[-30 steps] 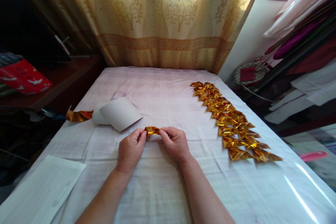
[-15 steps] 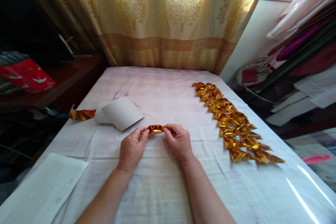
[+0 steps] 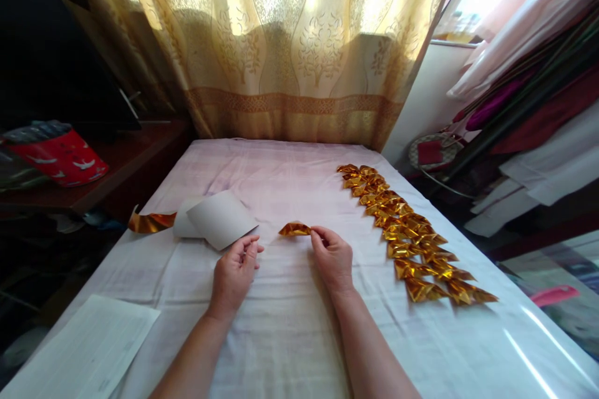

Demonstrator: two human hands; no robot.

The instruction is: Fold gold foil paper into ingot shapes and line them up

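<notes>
My right hand (image 3: 333, 257) pinches one end of a small folded gold foil piece (image 3: 294, 229) just above the white cloth (image 3: 290, 324). My left hand (image 3: 234, 271) hovers a little to the left of it, fingers loosely curled and touching nothing. Along the right side of the cloth lies a long double row of several finished gold foil pieces (image 3: 412, 240).
A curled white card (image 3: 219, 219) and a strip of gold foil (image 3: 150, 222) lie at the left of the cloth. A white sheet of paper (image 3: 84, 352) rests at the front left corner. A gold curtain (image 3: 290, 43) hangs behind; a red bag (image 3: 60, 159) sits on a dark shelf at left.
My left hand has let go of the gold foil piece and drawn back. My right hand has carried the piece to the right. The camera has tilted up slightly.
</notes>
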